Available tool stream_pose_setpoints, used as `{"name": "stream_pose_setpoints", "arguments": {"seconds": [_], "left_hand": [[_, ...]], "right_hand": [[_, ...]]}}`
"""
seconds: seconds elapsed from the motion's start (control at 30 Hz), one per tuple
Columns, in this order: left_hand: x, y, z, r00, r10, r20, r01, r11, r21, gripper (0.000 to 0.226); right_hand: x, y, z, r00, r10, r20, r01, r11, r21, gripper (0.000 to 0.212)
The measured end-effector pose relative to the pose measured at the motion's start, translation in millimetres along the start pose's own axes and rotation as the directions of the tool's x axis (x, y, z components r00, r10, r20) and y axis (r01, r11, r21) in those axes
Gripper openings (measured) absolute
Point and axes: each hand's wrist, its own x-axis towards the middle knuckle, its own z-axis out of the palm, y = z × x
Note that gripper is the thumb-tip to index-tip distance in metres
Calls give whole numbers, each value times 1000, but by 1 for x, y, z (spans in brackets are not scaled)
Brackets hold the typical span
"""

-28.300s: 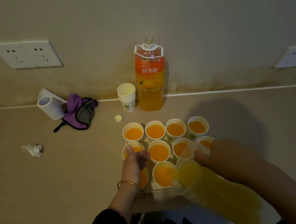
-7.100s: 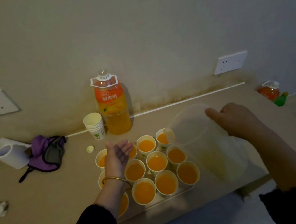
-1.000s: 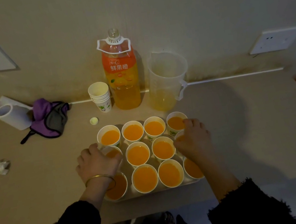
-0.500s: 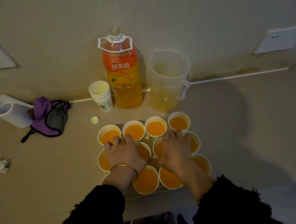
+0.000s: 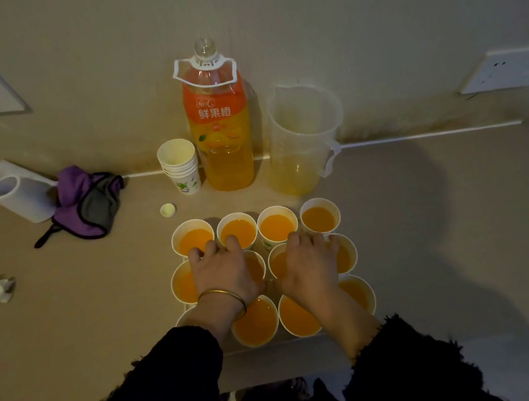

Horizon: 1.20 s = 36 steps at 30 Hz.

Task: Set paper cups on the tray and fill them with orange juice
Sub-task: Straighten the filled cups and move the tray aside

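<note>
Lifting these paper cups takes care. They are full, soft and easy to squash, so hold each one low around its side. All twelve sit on the tray. Your left hand and right hand lie palm down on the tray's middle row, fingers loose, gripping nothing. Behind the tray stand the orange juice bottle and a nearly empty pitcher.

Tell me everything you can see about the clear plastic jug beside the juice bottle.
The jug is tall translucent plastic, wider at the top, with a pouring lip on its rim and a handle on its right side. It stands upright on the counter by the wall, right of the juice bottle, behind the filled cups. Some yellow-orange juice sits in its lower part. Only the counter visibly touches it.
</note>
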Motion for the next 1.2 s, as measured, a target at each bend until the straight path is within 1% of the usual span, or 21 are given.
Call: {"name": "stream_pose_setpoints", "arguments": {"seconds": [0.2, 0.47, 0.6, 0.7, 0.77, 0.87, 0.93, 1.0, 1.1, 1.2], "left_hand": [[2, -1, -1, 1000, 15, -3, -15, 1000, 20, 73], [2, -3, -1, 1000, 0, 18, 0, 1000, 16, 77], [3, -7, -2, 999, 11, 50, -10, 1000, -12, 74], [1, -12, -5, 998, 4, 59, 0, 998, -67, 67], [-1, -15, -8, 1000, -10, 23, 12, 995, -103, 63], [-8, -20, -16, 995, -56, -87, 39, 982, -184, 60], [-13, -24, -18, 989, -16, -147, -13, 981, -192, 58], [-22, -26, -18, 981, 85, -174, -117, 977, -179, 60], [-37, -28, -16, 963, 231, -140, -257, 942, -217, 72], [-51, -30, -12, 937, 343, -61, -348, 921, -176, 87]], "right_hand": [[-1, -1, 3, 1000, -15, -27, 16, 999, 32, 68], [-1, -5, -1, 1000, -7, -3, 7, 1000, 6, 73], [-3, -3, -10, 999, 0, 40, -1, 999, 40, 77], [-4, -1, -19, 999, 11, 47, -14, 997, 77, 71], [-4, 3, -26, 999, 21, 33, -25, 993, 115, 66], [-5, 7, -37, 998, 37, -45, -29, 987, 157, 69], [-6, 11, -43, 993, 42, -112, -20, 981, 191, 65], [-7, 16, -47, 992, 34, -124, -7, 978, 210, 59], [-11, 21, -49, 999, -20, -49, 27, 988, 150, 60], [-21, 22, -46, 997, -68, 22, 67, 995, 80, 62]]}}
